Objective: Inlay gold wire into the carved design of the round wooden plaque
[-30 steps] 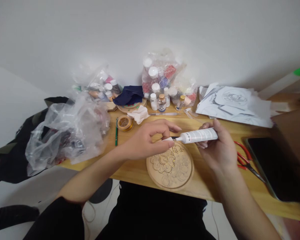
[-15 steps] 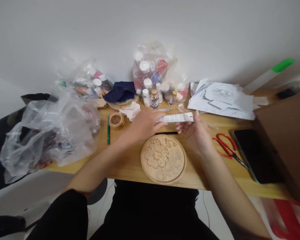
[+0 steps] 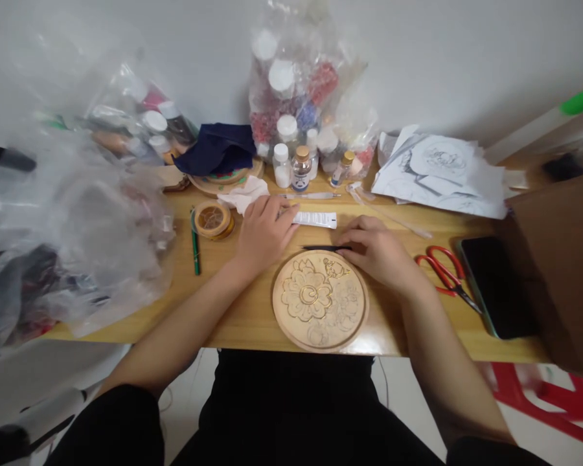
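Observation:
A white squeeze tube (image 3: 315, 220) with fine print lies low over the table, its left end under the curled fingers of my left hand (image 3: 265, 233), which is closed on it. My right hand (image 3: 379, 252) pinches the right end of a slim black pointed tool (image 3: 320, 247), perhaps tweezers. That tool rests just behind a round wooden board (image 3: 320, 301). On the board is a flower outlined in raised gold line, with fainter pencil-like drawing at its lower right.
Behind my hands stand small bottles (image 3: 282, 166) and a bulging clear bag (image 3: 311, 84). To the left are a spool of gold thread (image 3: 212, 220), a green pencil (image 3: 195, 249) and plastic bags (image 3: 102, 213). Red-handled scissors (image 3: 447, 272), a phone (image 3: 495, 285) and drawings (image 3: 432, 168) lie right.
The tube has come down towards the table in my left hand. My right hand has left the tube's right end and taken hold of the black tool. The view has tilted down.

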`<state>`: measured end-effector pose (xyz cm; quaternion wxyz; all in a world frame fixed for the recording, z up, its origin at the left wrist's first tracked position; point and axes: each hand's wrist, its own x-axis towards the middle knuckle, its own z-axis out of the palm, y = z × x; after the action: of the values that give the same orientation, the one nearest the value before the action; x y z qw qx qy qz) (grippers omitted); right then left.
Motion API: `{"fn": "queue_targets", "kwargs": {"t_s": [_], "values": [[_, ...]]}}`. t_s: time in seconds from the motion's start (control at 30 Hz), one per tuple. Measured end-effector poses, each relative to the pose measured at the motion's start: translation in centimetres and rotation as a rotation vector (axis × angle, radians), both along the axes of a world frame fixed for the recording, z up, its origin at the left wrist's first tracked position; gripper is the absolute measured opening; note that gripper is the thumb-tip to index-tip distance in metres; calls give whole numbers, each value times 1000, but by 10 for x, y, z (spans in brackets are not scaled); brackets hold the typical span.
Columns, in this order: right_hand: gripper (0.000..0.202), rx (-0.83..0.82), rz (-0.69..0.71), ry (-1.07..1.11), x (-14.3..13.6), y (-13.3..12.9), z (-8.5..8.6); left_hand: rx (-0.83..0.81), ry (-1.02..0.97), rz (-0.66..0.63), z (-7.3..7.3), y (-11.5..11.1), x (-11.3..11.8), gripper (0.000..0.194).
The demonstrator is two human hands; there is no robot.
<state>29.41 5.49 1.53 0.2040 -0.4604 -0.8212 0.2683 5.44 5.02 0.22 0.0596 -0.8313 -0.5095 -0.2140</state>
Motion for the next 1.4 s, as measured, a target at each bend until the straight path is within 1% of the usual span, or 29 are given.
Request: {"fn": "queue_targets", "kwargs": {"t_s": [0.07,0.2,0.3,0.47,0.67,0.77,0.83,0.93,1.0,1.03,1.1,1.2,1.3,1.4], "values": [[6,38,7,-34,0,1,0,48,-46,-71,0,-3,0,18],[2,72,23,-68,3,3,-1,35,-65,-181,-2,-8,1,18],[3,70,41,-64,4,4,-4,13,-72,-214,-4,-7,1,16],[4,102,51,-44,4,7,-8,24,-81,-281,-6,-5,-1,15],[3,132,31,-24,4,8,-9,19,-53,-293,-10,-4,0,13],[3,125,30,-22,4,8,-10,86,-97,-289,-12,-2,1,13],[8,141,-2,-10,4,7,-10,147,-148,-276,-12,-1,2,13],[30,147,-147,103,2,5,-9,183,-284,-209,-8,0,-1,10],[45,92,-240,265,-1,2,-6,136,-443,-192,-3,-1,-2,5],[47,40,-254,359,-4,-1,-3,87,-529,-203,-1,-2,-3,3],[43,-98,-213,529,-9,-7,2,-11,-662,-263,2,-4,-1,2],[31,-270,-134,711,-19,-17,7,-121,-731,-350,5,-7,3,2],[25,-339,-134,852,-29,-23,13,-191,-791,-392,12,-9,7,3],[15,-345,-161,872,-37,-26,25,-260,-795,-422,24,-8,6,3]]}}
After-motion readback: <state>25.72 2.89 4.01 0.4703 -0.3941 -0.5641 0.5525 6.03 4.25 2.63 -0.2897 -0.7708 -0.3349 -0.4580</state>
